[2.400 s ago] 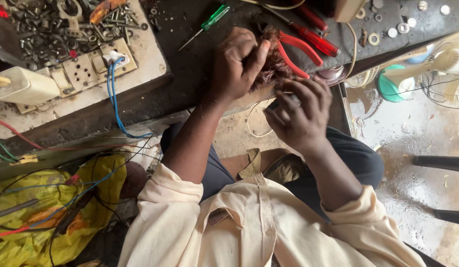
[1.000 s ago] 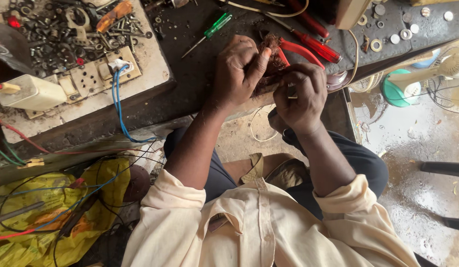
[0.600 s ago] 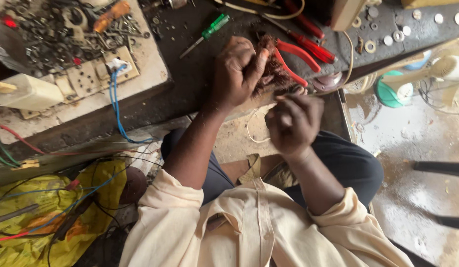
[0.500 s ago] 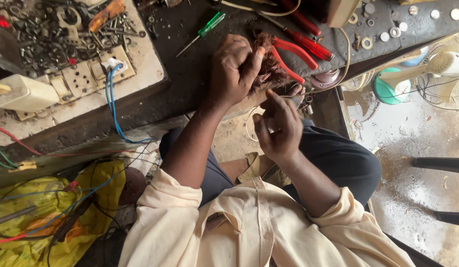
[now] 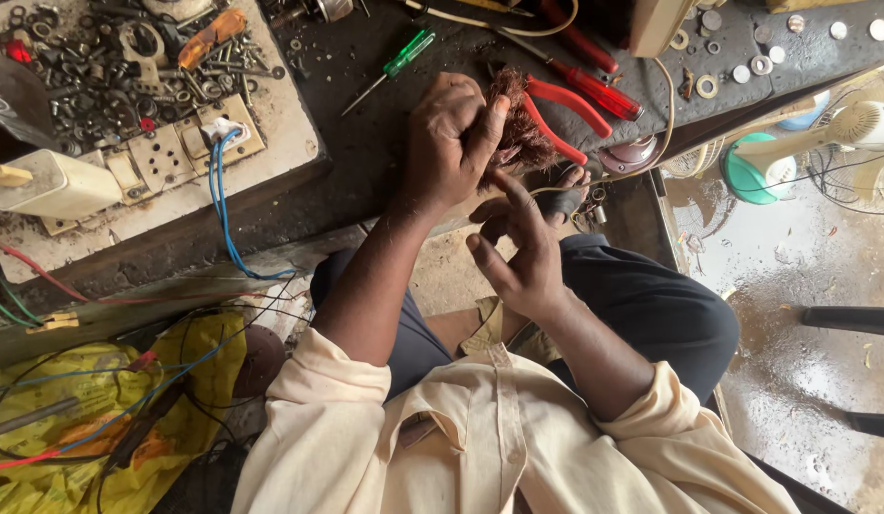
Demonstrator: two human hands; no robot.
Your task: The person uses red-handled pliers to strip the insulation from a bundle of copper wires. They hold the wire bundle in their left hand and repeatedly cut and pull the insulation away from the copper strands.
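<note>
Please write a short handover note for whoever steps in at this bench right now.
Left hand: closed around a bundle of reddish-brown wire, held above the dark workbench.
Right hand: open, fingers spread just below the bundle, pinching nothing that shows.
Red-handled pliers lie beside the bundle; a green screwdriver lies further left.
Done: bundle is off the bench, in hand.
Left: cannot tell how far the wire work has got.

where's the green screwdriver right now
In the head view the green screwdriver lies on the dark bench top, upper middle, just left of the left hand and right of the tray of bolts.
</note>
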